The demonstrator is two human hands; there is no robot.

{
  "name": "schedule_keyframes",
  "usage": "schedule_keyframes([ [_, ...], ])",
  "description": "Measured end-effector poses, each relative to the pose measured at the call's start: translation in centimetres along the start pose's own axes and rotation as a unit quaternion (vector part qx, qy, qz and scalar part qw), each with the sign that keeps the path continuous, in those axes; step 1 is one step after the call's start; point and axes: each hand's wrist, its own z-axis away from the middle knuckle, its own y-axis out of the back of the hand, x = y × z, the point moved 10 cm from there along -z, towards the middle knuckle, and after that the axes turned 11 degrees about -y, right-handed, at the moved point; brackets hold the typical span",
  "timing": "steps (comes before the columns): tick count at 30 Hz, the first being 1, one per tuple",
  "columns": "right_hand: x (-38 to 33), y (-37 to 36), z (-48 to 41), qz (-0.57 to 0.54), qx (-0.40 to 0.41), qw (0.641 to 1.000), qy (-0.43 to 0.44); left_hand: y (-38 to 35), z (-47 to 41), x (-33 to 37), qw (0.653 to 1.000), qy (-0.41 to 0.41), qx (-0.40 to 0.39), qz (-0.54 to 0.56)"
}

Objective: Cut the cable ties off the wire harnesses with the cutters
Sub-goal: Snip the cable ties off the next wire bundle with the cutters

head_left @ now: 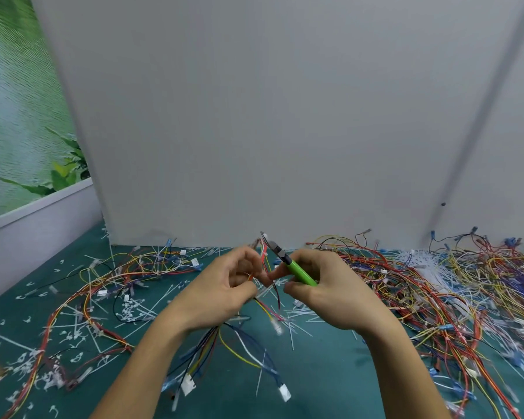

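Note:
My left hand (224, 285) grips a wire harness (242, 343) of red, yellow, blue and white wires; its white connectors hang below my wrists. A short stretch of its wires sticks up between my hands, with a white cable tie (264, 252) on it. My right hand (324, 285) holds the green-handled cutters (294, 266), whose dark jaws point up and left, right beside that tie. Whether the jaws touch the tie is unclear.
The green table (321, 373) is strewn with cut white cable ties (127, 309). A loose harness (103, 291) lies at the left and a large tangle of harnesses (454, 291) at the right. A grey partition (270, 116) stands close behind.

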Motion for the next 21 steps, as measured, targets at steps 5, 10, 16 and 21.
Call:
schedule_keyframes([
  [5, 0.5, 0.4, -0.1, 0.012, -0.005, 1.000, 0.001, -1.1, 0.7, 1.1, 0.998, -0.003, -0.064, 0.013],
  [10, 0.3, 0.2, 0.0, 0.007, -0.010, 1.000, 0.023, -1.4, 0.7, 0.9, 0.995, -0.017, -0.066, 0.066],
  [16, 0.1, 1.0, 0.0, -0.014, -0.001, 0.999, 0.042, -0.1, 0.1, 1.6, 0.998, -0.054, -0.016, 0.024],
  [21, 0.1, 2.0, -0.1, -0.042, 0.031, 0.997, 0.053, 2.2, -0.1, 2.4, 0.987, -0.095, 0.112, -0.058],
])
